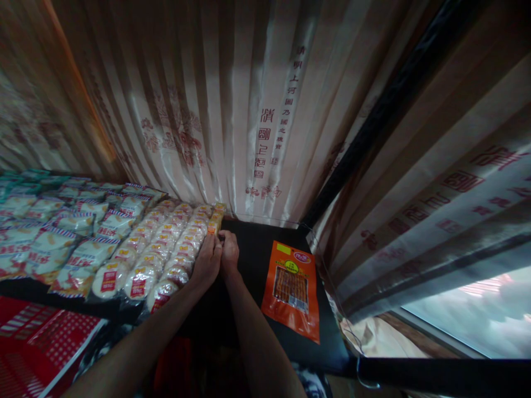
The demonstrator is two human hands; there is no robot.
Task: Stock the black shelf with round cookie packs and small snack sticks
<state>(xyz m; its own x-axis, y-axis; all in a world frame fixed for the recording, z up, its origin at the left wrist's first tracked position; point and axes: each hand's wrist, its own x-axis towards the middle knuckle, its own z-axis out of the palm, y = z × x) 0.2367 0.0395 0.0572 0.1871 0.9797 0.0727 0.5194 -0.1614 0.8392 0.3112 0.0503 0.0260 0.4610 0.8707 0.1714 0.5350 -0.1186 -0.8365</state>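
My left hand [208,258] and my right hand [229,251] are side by side on the black shelf, at the right end of the packed snacks. Just beyond my left fingertips lies a yellow and orange packet [214,222], partly covered by that hand. The fingers of my right hand are curled, and what they hold, if anything, is hidden. Left of my hands run rows of round crackers [142,279] in clear wrappers. To the right, an orange snack bag [291,290] with a clear window lies flat, apart from my hands.
White and blue snack bags [89,260] fill the shelf's left side, with green ones behind. A red basket [50,342] sits below at the left. Pleated printed curtains [232,99] hang behind, crossed by a dark slanting post [365,132]. A wire hook [367,381] hangs low right.
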